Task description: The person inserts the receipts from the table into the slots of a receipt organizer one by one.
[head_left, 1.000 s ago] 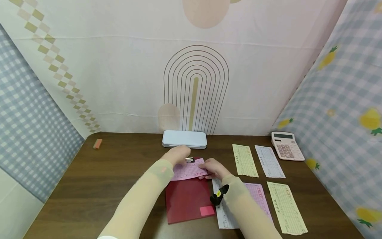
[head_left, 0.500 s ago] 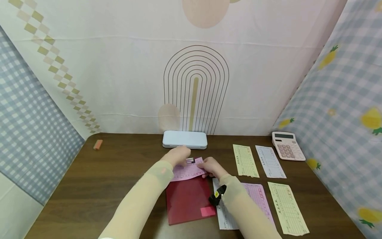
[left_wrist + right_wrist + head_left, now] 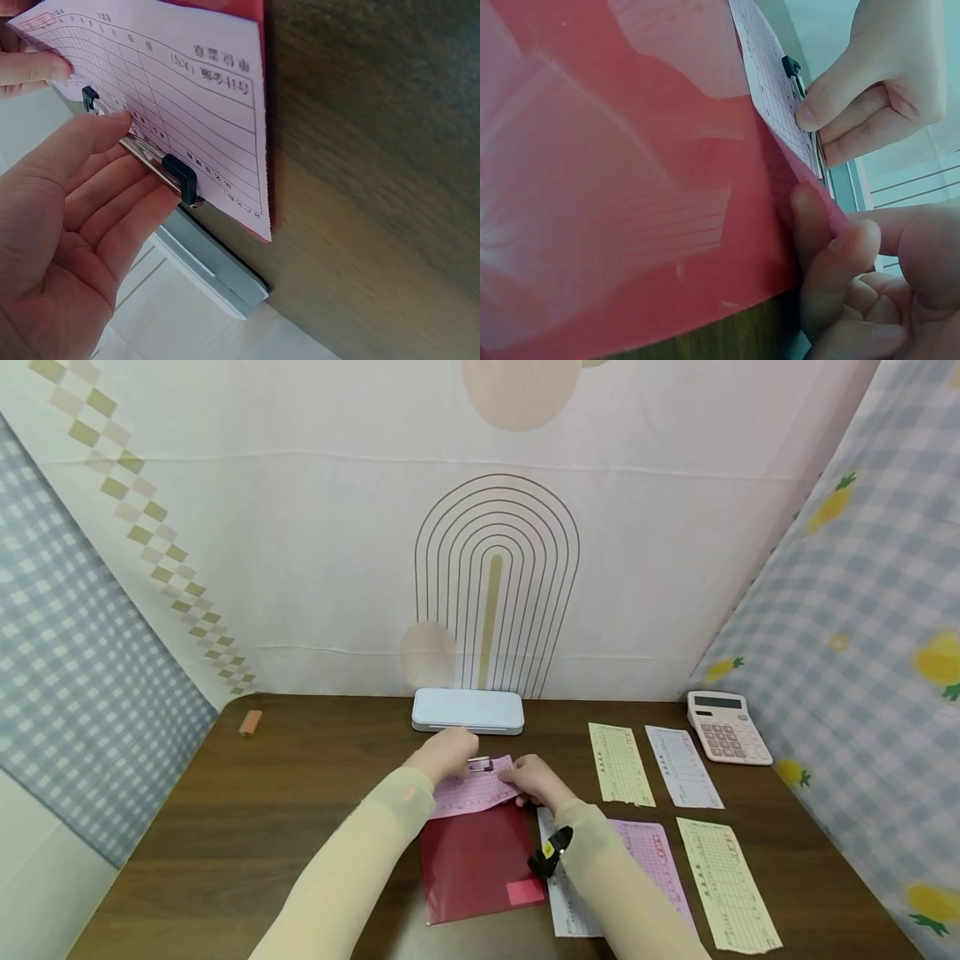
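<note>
1. Pink slip [image 3: 176, 86]: lower centre, head view, over red clipboard [image 3: 478, 870]; inverted print reads "合计金额" — small rows illegible.
2. Your left hand [image 3: 79, 214] pinches the clip [image 3: 180, 177], some fingertips hidden.
3. Your right hand [image 3: 533, 779] pinches the slip's edge.
4. White sheet [image 3: 567, 906], lower right — partly behind your forearm [image 3: 611, 872].

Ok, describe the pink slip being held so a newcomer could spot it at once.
On the brown table, find the red clipboard, just nearer than the pale case. The pink slip lies at its far end, by the metal clip. The right hand pinches its edge, whereas the other pink slip lies off the clipboard, farther right.
</note>
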Demonstrator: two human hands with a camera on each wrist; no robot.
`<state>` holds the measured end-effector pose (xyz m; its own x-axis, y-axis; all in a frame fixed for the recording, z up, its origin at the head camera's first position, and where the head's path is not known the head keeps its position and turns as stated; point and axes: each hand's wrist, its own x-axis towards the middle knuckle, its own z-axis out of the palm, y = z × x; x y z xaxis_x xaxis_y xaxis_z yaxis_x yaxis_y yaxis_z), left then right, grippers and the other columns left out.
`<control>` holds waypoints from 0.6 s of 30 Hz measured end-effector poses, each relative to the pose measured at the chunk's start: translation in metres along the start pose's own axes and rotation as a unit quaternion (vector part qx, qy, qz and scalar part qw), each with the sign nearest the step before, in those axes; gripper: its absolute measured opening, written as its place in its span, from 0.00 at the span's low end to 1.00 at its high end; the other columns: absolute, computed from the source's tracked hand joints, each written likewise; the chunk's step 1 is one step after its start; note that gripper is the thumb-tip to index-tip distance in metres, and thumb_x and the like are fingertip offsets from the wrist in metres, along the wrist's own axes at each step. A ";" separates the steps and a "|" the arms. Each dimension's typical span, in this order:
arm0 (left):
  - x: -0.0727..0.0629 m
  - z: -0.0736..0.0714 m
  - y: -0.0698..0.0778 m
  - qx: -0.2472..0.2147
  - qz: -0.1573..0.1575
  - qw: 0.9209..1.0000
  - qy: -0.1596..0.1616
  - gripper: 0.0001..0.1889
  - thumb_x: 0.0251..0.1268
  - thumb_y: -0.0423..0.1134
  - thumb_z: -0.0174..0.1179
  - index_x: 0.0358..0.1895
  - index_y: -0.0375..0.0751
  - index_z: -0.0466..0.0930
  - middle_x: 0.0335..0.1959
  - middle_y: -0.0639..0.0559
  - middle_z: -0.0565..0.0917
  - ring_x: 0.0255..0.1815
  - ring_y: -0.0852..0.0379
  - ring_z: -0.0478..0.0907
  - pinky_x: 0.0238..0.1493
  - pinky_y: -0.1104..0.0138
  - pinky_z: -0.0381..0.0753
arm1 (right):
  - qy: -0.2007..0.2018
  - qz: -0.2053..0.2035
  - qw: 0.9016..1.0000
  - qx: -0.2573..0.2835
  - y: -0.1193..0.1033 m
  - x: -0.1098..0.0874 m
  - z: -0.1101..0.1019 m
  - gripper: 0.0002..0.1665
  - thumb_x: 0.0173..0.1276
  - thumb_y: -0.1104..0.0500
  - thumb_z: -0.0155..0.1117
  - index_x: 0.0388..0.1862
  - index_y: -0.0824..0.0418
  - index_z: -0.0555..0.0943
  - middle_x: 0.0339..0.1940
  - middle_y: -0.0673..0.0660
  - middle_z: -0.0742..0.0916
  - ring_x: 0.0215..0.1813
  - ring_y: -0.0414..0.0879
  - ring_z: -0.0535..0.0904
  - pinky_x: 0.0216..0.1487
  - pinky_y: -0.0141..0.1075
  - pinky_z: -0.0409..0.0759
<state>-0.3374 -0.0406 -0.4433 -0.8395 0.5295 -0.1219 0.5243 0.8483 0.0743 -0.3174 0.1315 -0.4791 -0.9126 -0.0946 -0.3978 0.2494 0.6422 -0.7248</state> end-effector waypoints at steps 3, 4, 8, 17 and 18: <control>0.001 0.000 0.000 -0.010 -0.011 1.000 -0.006 0.12 0.49 0.32 0.67 0.18 0.45 0.72 0.19 0.56 0.74 0.25 0.58 0.68 0.31 0.65 0.73 | 0.002 -0.005 1.000 0.001 0.000 -0.002 -0.001 0.14 0.66 0.56 0.60 0.23 0.60 0.72 0.10 0.51 0.74 0.12 0.40 0.70 0.12 0.28 0.61; 0.001 0.000 0.000 -0.013 -0.015 1.000 -0.008 0.12 0.50 0.32 0.67 0.18 0.45 0.72 0.19 0.56 0.74 0.25 0.58 0.68 0.30 0.65 0.73 | 0.002 -0.006 1.000 0.000 0.000 -0.004 -0.002 0.14 0.65 0.56 0.60 0.23 0.60 0.72 0.10 0.51 0.74 0.12 0.40 0.71 0.13 0.28 0.61; 0.001 0.001 0.000 -0.017 -0.026 0.999 -0.010 0.11 0.51 0.36 0.68 0.19 0.45 0.74 0.20 0.56 0.75 0.24 0.58 0.69 0.30 0.65 0.73 | -0.002 -0.012 1.000 -0.006 -0.001 -0.009 -0.005 0.13 0.65 0.55 0.61 0.24 0.61 0.75 0.11 0.51 0.75 0.14 0.40 0.71 0.14 0.29 0.62; 0.000 0.002 0.004 0.006 -0.015 1.000 0.005 0.11 0.50 0.39 0.72 0.23 0.44 0.77 0.23 0.54 0.79 0.29 0.57 0.75 0.37 0.64 0.77 | 0.049 -0.041 0.997 -0.035 0.003 -0.010 -0.016 0.11 0.63 0.55 0.63 0.32 0.62 0.82 0.15 0.51 0.79 0.17 0.41 0.73 0.16 0.30 0.64; 0.000 0.002 0.003 0.007 -0.016 1.000 0.006 0.11 0.50 0.39 0.72 0.23 0.44 0.77 0.24 0.54 0.79 0.30 0.57 0.75 0.37 0.64 0.77 | 0.061 -0.048 0.996 -0.034 0.004 -0.009 -0.017 0.10 0.63 0.55 0.63 0.32 0.62 0.83 0.16 0.51 0.81 0.18 0.41 0.73 0.16 0.30 0.64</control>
<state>-0.3353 -0.0379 -0.4454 -0.8573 0.5024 -0.1122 0.4991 0.8646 0.0576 -0.3132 0.1474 -0.4687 -0.9646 -0.0670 -0.2549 0.1413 0.6850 -0.7147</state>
